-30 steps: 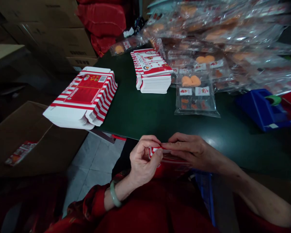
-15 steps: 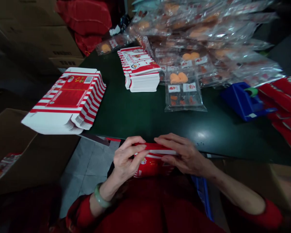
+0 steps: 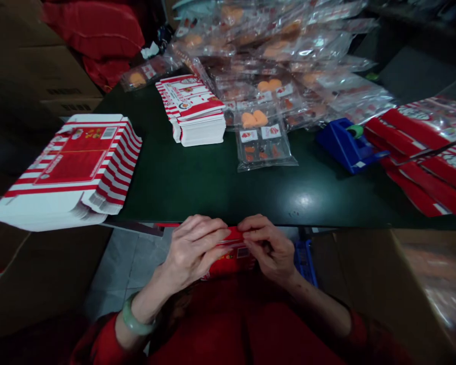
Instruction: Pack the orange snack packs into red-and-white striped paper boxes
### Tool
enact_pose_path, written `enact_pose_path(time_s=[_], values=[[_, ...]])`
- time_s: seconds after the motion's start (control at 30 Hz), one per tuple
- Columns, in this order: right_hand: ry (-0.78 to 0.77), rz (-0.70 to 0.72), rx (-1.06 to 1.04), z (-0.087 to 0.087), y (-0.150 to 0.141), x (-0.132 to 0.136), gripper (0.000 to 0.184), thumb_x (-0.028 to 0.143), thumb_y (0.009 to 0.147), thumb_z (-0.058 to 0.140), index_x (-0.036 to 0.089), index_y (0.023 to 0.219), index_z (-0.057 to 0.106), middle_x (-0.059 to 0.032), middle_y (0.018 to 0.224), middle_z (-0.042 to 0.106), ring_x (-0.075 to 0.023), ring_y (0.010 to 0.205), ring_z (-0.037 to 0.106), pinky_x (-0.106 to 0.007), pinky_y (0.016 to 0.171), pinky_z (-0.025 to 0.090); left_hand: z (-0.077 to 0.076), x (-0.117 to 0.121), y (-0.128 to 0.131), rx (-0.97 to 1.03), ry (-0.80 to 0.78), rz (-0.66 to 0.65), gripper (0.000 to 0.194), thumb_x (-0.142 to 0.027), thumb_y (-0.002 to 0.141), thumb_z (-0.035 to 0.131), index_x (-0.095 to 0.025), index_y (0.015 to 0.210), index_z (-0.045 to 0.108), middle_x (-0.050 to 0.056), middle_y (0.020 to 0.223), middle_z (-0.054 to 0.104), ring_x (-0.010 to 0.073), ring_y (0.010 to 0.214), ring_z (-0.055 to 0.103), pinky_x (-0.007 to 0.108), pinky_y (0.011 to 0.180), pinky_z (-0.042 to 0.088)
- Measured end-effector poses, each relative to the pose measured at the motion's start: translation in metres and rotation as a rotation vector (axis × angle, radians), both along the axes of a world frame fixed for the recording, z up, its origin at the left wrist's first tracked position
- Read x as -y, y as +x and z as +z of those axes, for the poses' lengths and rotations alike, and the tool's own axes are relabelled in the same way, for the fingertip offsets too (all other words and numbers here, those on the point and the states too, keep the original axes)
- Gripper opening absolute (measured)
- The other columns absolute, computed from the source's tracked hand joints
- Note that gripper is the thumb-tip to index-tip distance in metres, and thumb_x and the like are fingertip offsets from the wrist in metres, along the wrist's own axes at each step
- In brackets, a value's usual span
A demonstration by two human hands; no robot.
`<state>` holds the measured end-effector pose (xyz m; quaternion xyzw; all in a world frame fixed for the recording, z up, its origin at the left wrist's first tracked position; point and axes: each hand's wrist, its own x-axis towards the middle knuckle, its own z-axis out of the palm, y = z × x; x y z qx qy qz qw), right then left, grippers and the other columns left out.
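A red and white carton (image 3: 230, 261) is held upright at the table's near edge, close to my body. My left hand (image 3: 197, 246) pinches the left side of its top flap, thumb in front and fingers over the top. My right hand (image 3: 269, 246) grips the right end of the same flap between thumb and curled fingers. Both hands cover much of the carton, and its lower part blends into the dark red clothing.
On the dark green table (image 3: 197, 187) lie a stack of flat striped cartons (image 3: 79, 157), a stack of printed cards (image 3: 193, 104), and a clear pack of sweets (image 3: 264, 137). A blue tape dispenser (image 3: 349, 144) stands before red packages (image 3: 433, 147). Clear packs (image 3: 289, 50) pile up behind.
The view has turned right, so the table items appear further left. My right hand has curled its fingers and moved closer to my left, and the flap's white edge shows less.
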<state>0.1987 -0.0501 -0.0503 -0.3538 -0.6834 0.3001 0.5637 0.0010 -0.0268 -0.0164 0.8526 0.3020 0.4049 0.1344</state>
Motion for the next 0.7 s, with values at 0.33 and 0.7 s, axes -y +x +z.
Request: enact_pose_path(time_s=[0.33,0.7], values=[[-0.211,0.018,-0.141,-0.003,0.006,-0.004,0.006,0.026,0.084,0.061,0.022,0.082,0.062,-0.0061,0.094,0.068,-0.0169,0.088,0.065,-0.033,0.079,0.052,-0.013,-0.006,0.0,0.228,-0.074,0.042,0.013,-0.007,0.077,0.065,-0.017,0.083,0.069,0.006,0.086,0.073,0.0175,0.074,0.07,0.026,0.062,0.057],[-0.5,-0.881,0.024,0.067,0.198,-0.099,0.023,0.034,0.092,0.047,0.015,0.093,0.06,-0.0013,0.078,0.062,-0.0107,0.061,0.057,-0.024,0.058,0.048,-0.016,-0.008,-0.01,0.281,-0.033,0.179,0.008,-0.013,0.078,0.064,-0.02,0.077,0.068,0.0,0.084,0.069,0.0137,0.072,0.067,0.021,0.064,0.055]])
